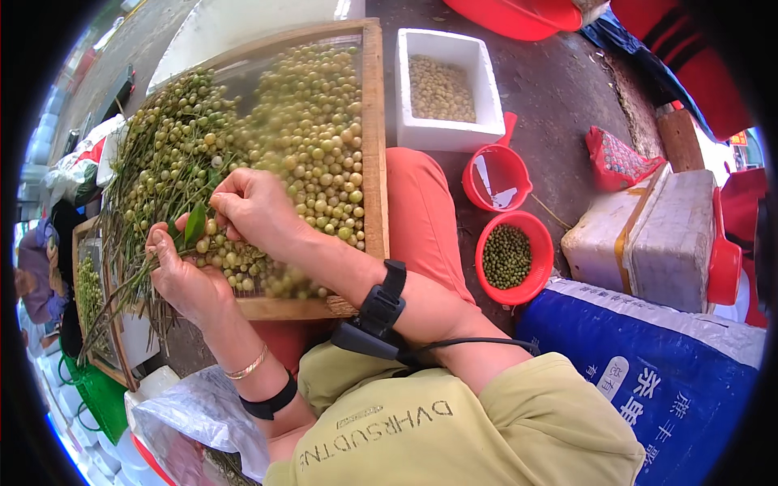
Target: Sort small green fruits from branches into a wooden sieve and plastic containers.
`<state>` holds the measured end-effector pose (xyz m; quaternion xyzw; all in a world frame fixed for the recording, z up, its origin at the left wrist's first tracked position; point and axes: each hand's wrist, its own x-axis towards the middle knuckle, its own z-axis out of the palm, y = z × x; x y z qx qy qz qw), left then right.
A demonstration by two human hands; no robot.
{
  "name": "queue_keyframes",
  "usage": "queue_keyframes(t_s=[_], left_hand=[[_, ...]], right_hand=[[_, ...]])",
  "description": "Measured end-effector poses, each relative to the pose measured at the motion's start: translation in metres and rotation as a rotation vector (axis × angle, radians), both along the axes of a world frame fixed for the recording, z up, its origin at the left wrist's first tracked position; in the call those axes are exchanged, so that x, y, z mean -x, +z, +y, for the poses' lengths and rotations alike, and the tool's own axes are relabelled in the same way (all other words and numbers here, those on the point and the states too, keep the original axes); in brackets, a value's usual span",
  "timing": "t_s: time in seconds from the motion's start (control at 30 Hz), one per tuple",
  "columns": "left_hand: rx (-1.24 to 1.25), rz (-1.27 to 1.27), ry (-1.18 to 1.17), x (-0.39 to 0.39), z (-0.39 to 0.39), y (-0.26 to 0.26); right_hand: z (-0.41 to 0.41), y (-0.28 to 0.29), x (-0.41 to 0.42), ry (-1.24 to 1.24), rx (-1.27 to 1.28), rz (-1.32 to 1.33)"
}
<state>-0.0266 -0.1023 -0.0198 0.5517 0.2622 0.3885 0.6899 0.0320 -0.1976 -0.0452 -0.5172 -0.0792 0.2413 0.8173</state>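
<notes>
My left hand (185,276) grips a fruit sprig, with its green leaf (195,223) and a few round yellow-green fruits beside the fingers. Close by on the right, my right hand (258,209) pinches thumb and forefinger together at the top of this sprig; whether a fruit sits between the fingertips is hidden. Both hands are over a wood-framed mesh screen (375,140) that rests across my lap. Loose round fruits (322,164) cover its right half. Heaped on its left are fruit-bearing stems (176,140), their thin ends hanging over the near left edge.
Right of my knee stand a white foam box (447,132) of fruits, a red dipper (465,185) and a red basin (542,246) of small green fruits. Farther right are a foam box (662,237) and a blue printed sack (632,358). A second wooden frame (115,358) is at left.
</notes>
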Motion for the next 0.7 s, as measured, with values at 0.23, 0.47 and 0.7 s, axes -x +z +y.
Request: queue_keyframes(t_s=[0.23, 0.47, 0.7], left_hand=[[0.319, -0.003, -0.05, 0.011, 0.032, -0.001], [0.602, -0.23, -0.397, 0.0, 0.043, -0.002], [0.578, -0.243, -0.319, 0.017, 0.035, 0.007]], right_hand=[[-0.141, 0.0, 0.003, -0.268, 0.137, -0.132], [-0.338, -0.126, 0.055, -0.227, 1.624, -0.883], [-0.145, 0.026, -0.003, -0.058, 0.433, -0.285]])
